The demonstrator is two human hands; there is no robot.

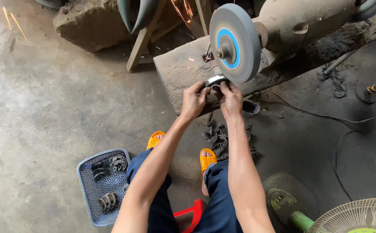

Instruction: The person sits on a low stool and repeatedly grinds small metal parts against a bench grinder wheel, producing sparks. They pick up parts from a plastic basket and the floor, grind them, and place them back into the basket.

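Left hand: my left hand (194,100) is closed on the left end of the metal piece (216,80), fingers pinched tight around it.
Right hand: my right hand (231,98) is closed on the right end of the same piece, thumb on top.
Metal piece: small, curved, one bright ground face; held up against the lower rim of the grinding wheel (234,42), touching it.
Grinding wheel: grey disc with blue centre, mounted at the front edge of the wooden block (179,69).
Sparks: orange streaks (6,16) at the floor's far left corner and above the block.
Tray: grey perforated tray (86,190) on the floor by my left leg, holding dark metal parts.
Floor pile: more dark parts (220,138) just beyond my orange sandals (206,159).
Fan: cage (360,215) at lower right corner.
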